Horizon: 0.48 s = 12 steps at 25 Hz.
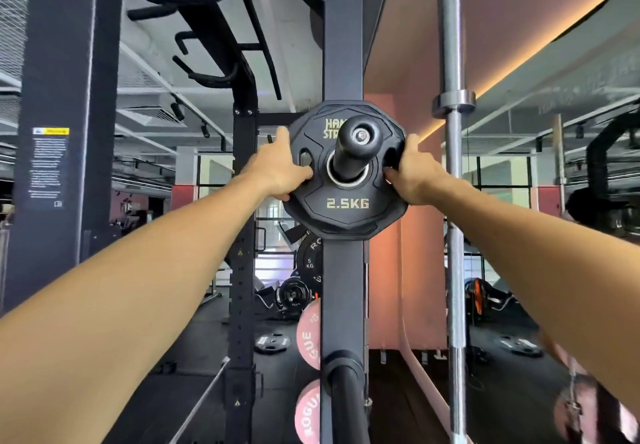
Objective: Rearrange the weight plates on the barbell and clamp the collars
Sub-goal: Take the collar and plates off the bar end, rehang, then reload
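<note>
Your left hand (277,166) grips the 2.5 kg plate (347,169) at its nine o'clock edge, thumb lying on the face beside the grip slot and fingers wrapped round behind the rim. The plate hangs on a black storage peg (356,147) that juts from the rack upright (343,62) toward you, dead ahead at chest height. Your right hand (412,173) holds the three o'clock edge the same way, thumb on the face by the opposite slot.

Expect it to be light for two hands, rigid, with a rubbery coating that should not slip; the slots at nine and three are the natural holds, and it must slide straight along the peg to come free.

At one o'clock a steel barbell (452,166) stands upright, its top and bottom cut off by the frame. You cannot see the fingers behind the plate, whether a second plate sits behind it, or any collars. Pink plates (310,336) low on the upright are half hidden.
</note>
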{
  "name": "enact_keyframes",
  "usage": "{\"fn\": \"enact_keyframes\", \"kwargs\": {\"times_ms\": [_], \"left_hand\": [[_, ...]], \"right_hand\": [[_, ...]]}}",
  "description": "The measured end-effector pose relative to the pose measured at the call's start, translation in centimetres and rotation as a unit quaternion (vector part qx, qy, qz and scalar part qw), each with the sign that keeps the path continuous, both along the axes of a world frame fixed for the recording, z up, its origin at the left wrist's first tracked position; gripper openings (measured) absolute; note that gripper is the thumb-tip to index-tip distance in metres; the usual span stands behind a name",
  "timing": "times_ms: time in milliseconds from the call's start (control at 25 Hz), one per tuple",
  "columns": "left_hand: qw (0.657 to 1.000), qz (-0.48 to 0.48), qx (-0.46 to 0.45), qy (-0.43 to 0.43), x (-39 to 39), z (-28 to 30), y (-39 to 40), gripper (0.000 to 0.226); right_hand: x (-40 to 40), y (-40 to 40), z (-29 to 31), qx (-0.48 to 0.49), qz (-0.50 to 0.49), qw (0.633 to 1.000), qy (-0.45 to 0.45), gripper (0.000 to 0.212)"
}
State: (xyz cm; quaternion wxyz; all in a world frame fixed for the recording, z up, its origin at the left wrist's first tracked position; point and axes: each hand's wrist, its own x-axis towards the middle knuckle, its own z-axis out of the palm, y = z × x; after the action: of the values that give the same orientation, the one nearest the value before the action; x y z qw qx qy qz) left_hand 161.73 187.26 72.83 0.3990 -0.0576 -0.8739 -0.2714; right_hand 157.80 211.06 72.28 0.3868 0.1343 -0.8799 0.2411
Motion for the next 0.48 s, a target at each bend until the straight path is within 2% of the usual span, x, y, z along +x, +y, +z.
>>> {"fn": "enact_keyframes", "kwargs": {"times_ms": [160,240,360,480], "left_hand": [[0.992,0.068,-0.087,0.058,-1.9,-0.4,0.8,0.021],[0.988,0.089,-0.101,0.072,-2.4,-0.6,0.9,0.016],[0.989,0.103,-0.101,0.038,-1.7,-0.3,1.8,0.017],[0.992,0.09,-0.08,-0.026,0.4,0.1,2.6,0.028]], "right_hand": [[-1.1,0.3,0.7,0.043,-0.021,0.999,0.016,0.032],[-1.3,0.4,0.8,0.06,-0.025,0.998,0.019,0.029],[-0.4,-0.3,0.7,0.047,-0.021,0.999,0.008,0.026],[1.6,-0.9,0.6,0.009,-0.004,0.999,-0.032,0.028]]}}
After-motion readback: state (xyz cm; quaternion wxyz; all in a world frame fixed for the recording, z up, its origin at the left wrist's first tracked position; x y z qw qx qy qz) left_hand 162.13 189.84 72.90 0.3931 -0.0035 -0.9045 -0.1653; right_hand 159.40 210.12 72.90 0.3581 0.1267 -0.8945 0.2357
